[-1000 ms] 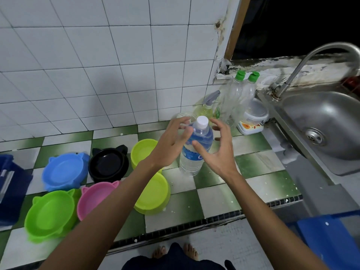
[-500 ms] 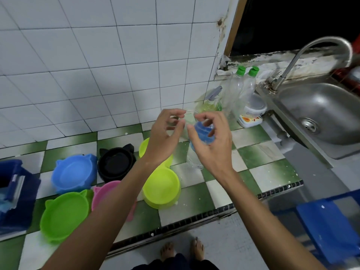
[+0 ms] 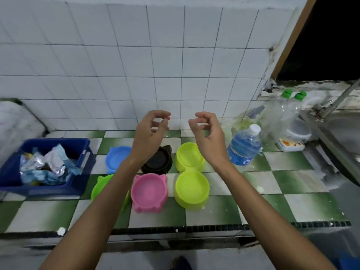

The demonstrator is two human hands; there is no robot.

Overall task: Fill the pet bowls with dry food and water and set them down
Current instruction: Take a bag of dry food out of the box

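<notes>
From the head camera, both hands are raised above the green-and-white checked worktop [image 3: 218, 209]. The left hand [image 3: 149, 133] and the right hand [image 3: 208, 133] each have curled fingers with thumb and fingertips close; each grip is together on nothing I can make out. Below them lie the pet bowls: a blue bowl [image 3: 116, 158], a black bowl [image 3: 158, 161], a green bowl [image 3: 101, 185] partly behind the left forearm, a pink bowl [image 3: 149, 191] and a yellow-green double bowl [image 3: 191, 176]. The capped water bottle [image 3: 244, 147] stands upright just right of the right wrist. A blue bin [image 3: 11, 172] of wrappers sits at the left
</notes>
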